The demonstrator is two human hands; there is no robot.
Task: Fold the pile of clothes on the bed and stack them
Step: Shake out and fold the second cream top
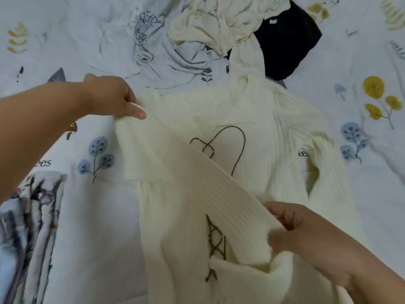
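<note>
A cream ribbed knit sweater [285,132] with brown lacing down its front lies spread on the bed. Its left sleeve [175,163] is stretched diagonally across the body. My left hand [114,97] pinches the sleeve's shoulder end at the upper left. My right hand [306,235] grips the sleeve's cuff end at the lower right, over the sweater's hem. The other sleeve [328,172] lies bent on the right. Beyond the sweater is a heap of unfolded clothes: a grey printed garment [157,47], a cream garment [223,20] and a black garment [289,42].
The bed sheet [87,216] is pale blue with leaf and tree prints. A folded blue-and-white patterned garment [28,227] lies at the lower left edge of view.
</note>
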